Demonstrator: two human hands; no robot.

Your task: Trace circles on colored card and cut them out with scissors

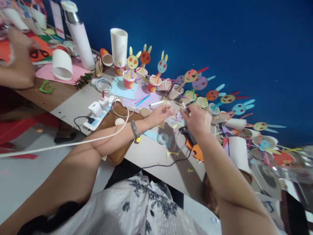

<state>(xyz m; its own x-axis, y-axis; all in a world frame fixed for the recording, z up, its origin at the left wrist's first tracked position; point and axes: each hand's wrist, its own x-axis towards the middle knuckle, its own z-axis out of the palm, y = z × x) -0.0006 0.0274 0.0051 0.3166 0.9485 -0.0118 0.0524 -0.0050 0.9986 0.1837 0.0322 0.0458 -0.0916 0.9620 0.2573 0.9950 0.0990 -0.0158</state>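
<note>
My left hand, with a bracelet on its wrist, is held over the middle of the table. Its thumb and fingers are brought together, and whatever is between them is too small to make out. Close by on the right, my right hand is curled closed, knuckles up; a small pale thing shows at its fingertips. Beneath that hand lies a black device with a cord. Coloured paper scraps are strewn under both hands. A clear tape roll sits nearer my body.
Paper cups with rabbit-faced figures line the blue wall. A cup stack and a thermos stand left. A white cable crosses my left arm from the power strip. Another person's arm is at far left.
</note>
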